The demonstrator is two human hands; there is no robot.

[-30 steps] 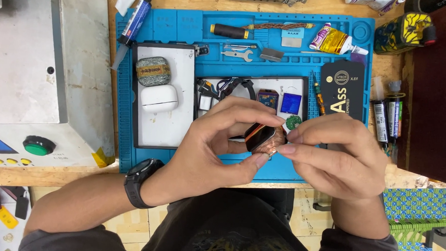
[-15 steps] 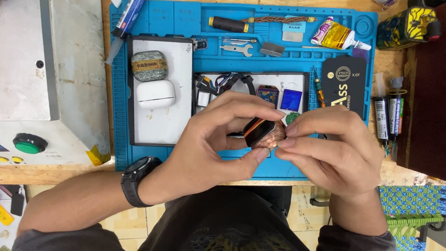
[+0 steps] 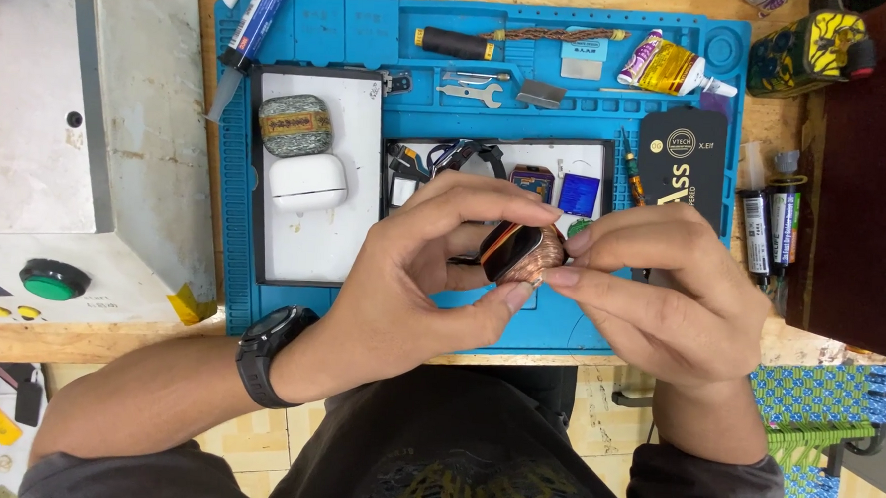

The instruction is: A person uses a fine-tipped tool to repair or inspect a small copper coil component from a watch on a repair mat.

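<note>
**Both hands on the watch body**

We've got the watch (image 3: 522,252) pinched from both sides, left hand (image 3: 417,278) and right hand (image 3: 660,288) gripping it together, just above the mat's (image 3: 311,303) near edge. The white case (image 3: 308,181) sits further left on the mat, untouched.

Copper-backed watch body (image 3: 522,254) between both hands

Our hands (image 3: 432,278) (image 3: 660,288) crowd near edge of blue mat (image 3: 291,307). We see free lane along left mat strip. Earbud case (image 3: 308,181), grey pouch (image 3: 295,125) block white tray. Screwdriver (image 3: 457,43), wrench (image 3: 473,93), glue tube (image 3: 670,68) clutter far edge.
</note>
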